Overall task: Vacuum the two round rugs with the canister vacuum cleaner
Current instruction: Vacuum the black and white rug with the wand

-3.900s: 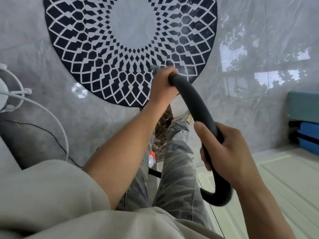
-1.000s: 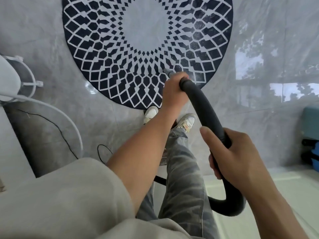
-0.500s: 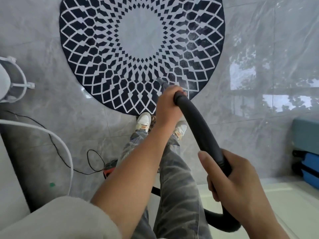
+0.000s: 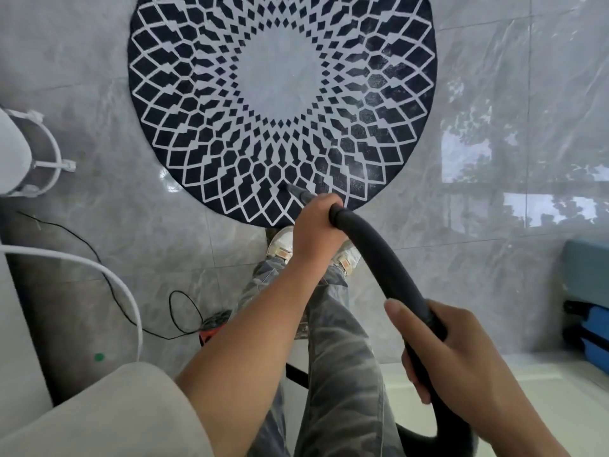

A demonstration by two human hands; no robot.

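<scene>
A round dark-blue rug [image 4: 280, 94] with a white geometric pattern lies on the grey tile floor ahead of my feet. My left hand [image 4: 314, 227] grips the front end of the black vacuum hose [image 4: 379, 262], and the grey nozzle [image 4: 298, 192] points onto the rug's near edge. My right hand [image 4: 461, 361] holds the hose farther back, where it curves down behind me. A red and black part of the canister [image 4: 211, 329] shows behind my left forearm. Only one rug is in view.
A thin black power cord [image 4: 112, 291] loops over the floor at left. A white metal stand [image 4: 43, 166] and a white curved tube [image 4: 99, 268] stand at the left edge. Blue and teal cases [image 4: 590, 324] sit at right. A pale raised floor [image 4: 543, 390] lies at lower right.
The view has drifted so that more of the rug shows above. The nozzle has slid left along the rug's near edge. Both hands keep their hold on the hose.
</scene>
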